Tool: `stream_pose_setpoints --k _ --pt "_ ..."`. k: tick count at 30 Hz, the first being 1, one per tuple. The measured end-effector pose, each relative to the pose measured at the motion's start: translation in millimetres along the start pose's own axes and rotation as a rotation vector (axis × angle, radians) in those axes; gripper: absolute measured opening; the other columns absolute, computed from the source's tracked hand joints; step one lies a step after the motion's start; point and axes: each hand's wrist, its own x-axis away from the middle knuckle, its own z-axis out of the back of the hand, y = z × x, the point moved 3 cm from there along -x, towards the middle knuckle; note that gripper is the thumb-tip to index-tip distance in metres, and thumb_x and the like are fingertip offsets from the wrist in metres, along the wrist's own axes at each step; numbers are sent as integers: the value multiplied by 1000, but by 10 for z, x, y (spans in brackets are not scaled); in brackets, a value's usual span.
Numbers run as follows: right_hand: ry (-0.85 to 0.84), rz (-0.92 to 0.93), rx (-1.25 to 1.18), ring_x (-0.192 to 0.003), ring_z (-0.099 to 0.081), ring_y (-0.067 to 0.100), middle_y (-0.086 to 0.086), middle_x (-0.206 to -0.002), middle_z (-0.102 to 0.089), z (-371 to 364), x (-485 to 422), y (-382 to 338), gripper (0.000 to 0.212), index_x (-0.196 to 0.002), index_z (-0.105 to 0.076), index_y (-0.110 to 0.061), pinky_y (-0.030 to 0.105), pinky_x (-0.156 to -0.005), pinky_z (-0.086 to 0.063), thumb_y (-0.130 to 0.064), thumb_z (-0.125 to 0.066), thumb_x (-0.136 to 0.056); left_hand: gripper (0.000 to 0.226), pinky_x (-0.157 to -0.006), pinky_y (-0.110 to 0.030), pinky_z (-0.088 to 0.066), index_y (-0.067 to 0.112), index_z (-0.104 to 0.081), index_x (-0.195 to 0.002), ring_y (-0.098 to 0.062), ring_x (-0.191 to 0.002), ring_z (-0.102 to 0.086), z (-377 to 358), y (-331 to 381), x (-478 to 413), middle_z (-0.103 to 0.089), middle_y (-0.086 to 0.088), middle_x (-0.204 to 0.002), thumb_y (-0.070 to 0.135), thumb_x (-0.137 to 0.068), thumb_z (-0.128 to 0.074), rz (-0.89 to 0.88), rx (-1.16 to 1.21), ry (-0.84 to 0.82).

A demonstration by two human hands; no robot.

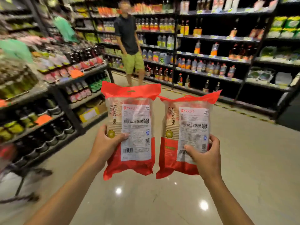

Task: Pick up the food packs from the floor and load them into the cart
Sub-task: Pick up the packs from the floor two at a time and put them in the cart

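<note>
Two red-and-clear food packs with white printed labels are held upright in front of me, side by side and nearly touching. My left hand grips the left pack by its left edge, thumb across the label. My right hand grips the right pack at its lower right, thumb on the label. Part of a cart frame, blurred, shows at the lower left edge.
A shiny tiled floor stretches ahead down the aisle. Shelves of bottles and packets line the left; tall dark shelves line the back and right. A person in green shorts stands in the aisle ahead.
</note>
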Motion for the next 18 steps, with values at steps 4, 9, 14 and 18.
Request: stream_pose_setpoints --k 4,9,14,18 --pt "-234 60 9 -102 -69 16 0 -120 -63 -1238 435 -293 77 -126 -43 -30 32 -75 -62 -26 -92 -67 39 -49 -15 -55 25 -56 -102 -1 -65 -74 1409 -271 331 -72 2 -97 7 -79 -82 43 29 232" --pt "-480 106 16 -101 -68 18 1 -120 -61 -2824 1355 -590 76 -122 -41 -34 32 -74 -61 -23 -92 -67 63 -78 -44 -63 22 -58 -117 -21 -84 -77 3213 -771 882 -76 -1 -105 26 -64 -90 131 77 483" --pt "-654 144 12 -103 -66 18 3 -124 -60 -4315 2478 -888 80 -132 -41 -24 26 -68 -57 -21 -90 -69 62 -80 -46 -63 20 -61 -119 -21 -85 -78 4868 -1240 1345 -78 -2 -106 24 -64 -89 153 146 652" --pt "-779 177 17 -101 -66 15 2 -122 -60 -5309 3197 -1157 80 -131 -40 -26 23 -66 -56 -22 -91 -68 52 -79 -43 -63 20 -57 -118 -17 -84 -75 5940 -1423 1611 -74 3 -102 14 -74 -86 139 164 783"
